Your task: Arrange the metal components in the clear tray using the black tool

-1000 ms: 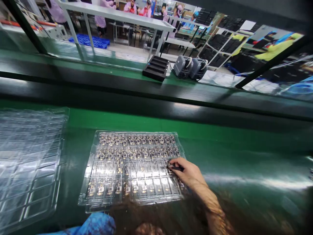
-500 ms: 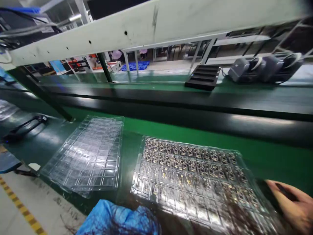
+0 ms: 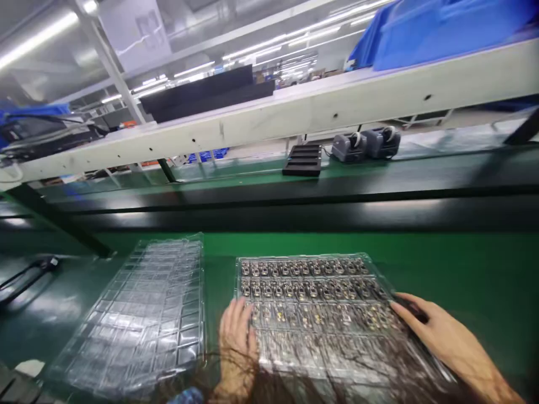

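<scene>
A clear plastic tray (image 3: 301,301) lies in front of me, with rows of small electronic parts (image 3: 311,289) in its pockets. At its left edge is my left hand (image 3: 236,336); the fingers lie along the rim, the thumb on the inner side, closed on the edge. My right hand (image 3: 438,331) is at the tray's right edge, fingers curled round a dark object (image 3: 415,310) whose kind I cannot make out. Blurred strands of hair cover the near part of the tray. Left of it lies a stack of clear plastic trays (image 3: 147,314), fanned slightly out of line.
Behind the green bench (image 3: 219,244) runs a dark belt (image 3: 269,216). Overhead crosses a white beam (image 3: 252,123). Beyond the belt stand a black slotted rack (image 3: 302,160) and two grey machines (image 3: 366,145). A black looped object (image 3: 29,275) lies far left.
My view has tilted up and the tray looks squarer to me. My left hand, hidden behind a blue sleeve before, now rests on the tray's left edge. My right hand appears further left.
</scene>
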Demonstrator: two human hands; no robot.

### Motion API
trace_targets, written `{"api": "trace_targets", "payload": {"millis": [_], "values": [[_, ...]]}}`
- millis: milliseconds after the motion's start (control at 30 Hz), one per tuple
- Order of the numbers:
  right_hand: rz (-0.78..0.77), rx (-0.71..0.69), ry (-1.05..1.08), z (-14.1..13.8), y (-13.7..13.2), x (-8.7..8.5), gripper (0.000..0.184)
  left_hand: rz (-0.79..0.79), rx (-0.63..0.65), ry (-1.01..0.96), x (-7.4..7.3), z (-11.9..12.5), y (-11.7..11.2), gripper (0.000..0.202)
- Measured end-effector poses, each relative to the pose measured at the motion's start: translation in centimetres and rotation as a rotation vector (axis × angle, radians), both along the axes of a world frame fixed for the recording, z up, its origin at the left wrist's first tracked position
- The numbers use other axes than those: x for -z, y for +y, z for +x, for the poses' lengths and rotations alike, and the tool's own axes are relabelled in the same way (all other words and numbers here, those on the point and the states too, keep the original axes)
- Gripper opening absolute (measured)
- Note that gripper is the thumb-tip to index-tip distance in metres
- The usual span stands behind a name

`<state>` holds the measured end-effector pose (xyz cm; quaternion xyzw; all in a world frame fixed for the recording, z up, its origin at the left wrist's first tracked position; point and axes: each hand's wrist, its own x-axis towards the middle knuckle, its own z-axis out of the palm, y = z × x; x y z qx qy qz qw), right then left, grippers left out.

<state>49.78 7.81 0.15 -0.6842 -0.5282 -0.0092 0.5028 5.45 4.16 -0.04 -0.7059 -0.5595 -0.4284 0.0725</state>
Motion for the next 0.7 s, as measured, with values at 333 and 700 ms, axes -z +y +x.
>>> {"api": "trace_targets", "payload": {"millis": [333, 700], "values": [[-0.048, 0.058, -0.008, -3.1, -1.7, -2.0, 0.056, -0.297, -0.038, 0.141, -2.8, -3.4, 4.0, 0.077], [0.017, -0.014, -0.021, -2.5, -2.8, -2.3, 0.05, -0.393, 0.233, -0.233, -5.3, -1.3, 1.3, 0.113]]}}
